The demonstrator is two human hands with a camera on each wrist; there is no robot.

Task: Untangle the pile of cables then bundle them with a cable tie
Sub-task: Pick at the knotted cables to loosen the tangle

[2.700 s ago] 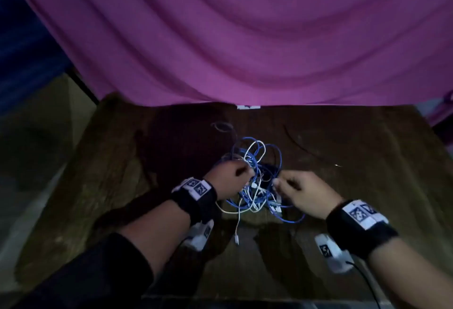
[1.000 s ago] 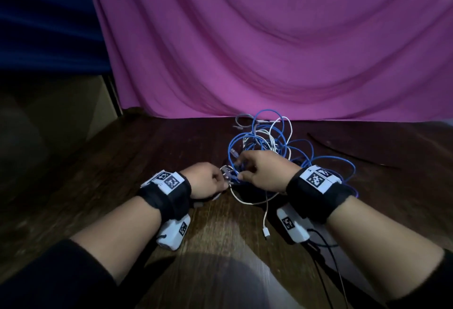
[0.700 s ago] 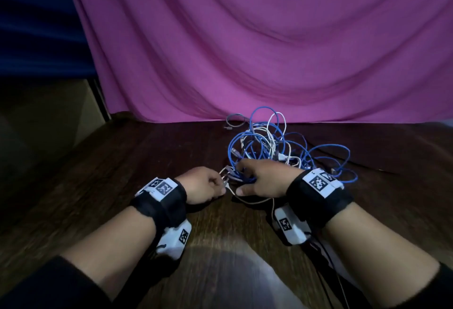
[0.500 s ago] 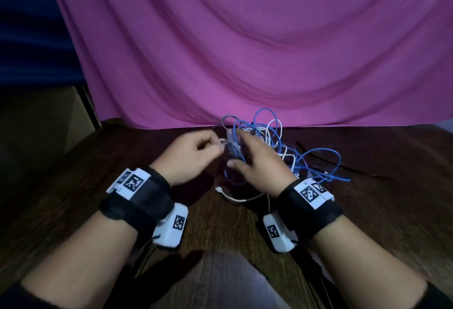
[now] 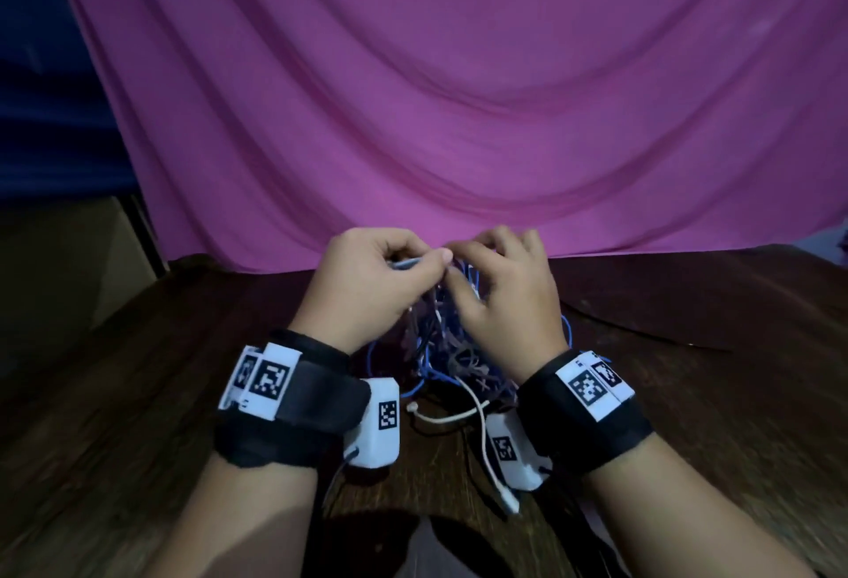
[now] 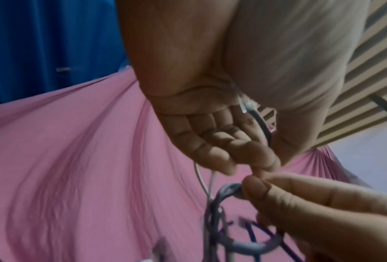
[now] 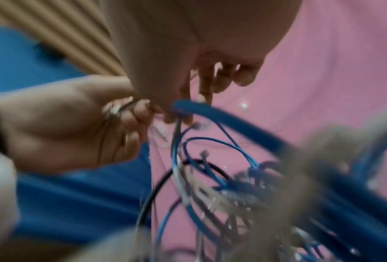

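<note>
1. The left hand (image 5: 362, 288) is hovering above the table (image 5: 137, 394), its fingers curled, the thumb and forefinger pinching a thin grey cable end (image 5: 404, 263).
2. The right hand (image 5: 509, 302) is hanging just beside the left, fingertips nearly touching it; its thumb and forefinger are pinching a blue cable (image 6: 229, 190) at a loop, while the other fingers (image 5: 518, 240) are spreading loosely upward.
3. The pile of cables (image 5: 440, 348) is dangling from both hands as a tangle of blue, white and dark strands, its lower part reaching the table between the two wrists.
4. A white cable (image 5: 482, 430) is trailing out of the tangle toward the near edge, its plug lying by the right wristband (image 5: 592, 412).
5. A thin black strip (image 5: 642, 329), possibly the cable tie, is lying on the table right of the hands, apart from the tangle.
6. A pink cloth (image 5: 459, 95) is hanging behind the table.
7. The right wrist view is blurring the cables heavily.
</note>
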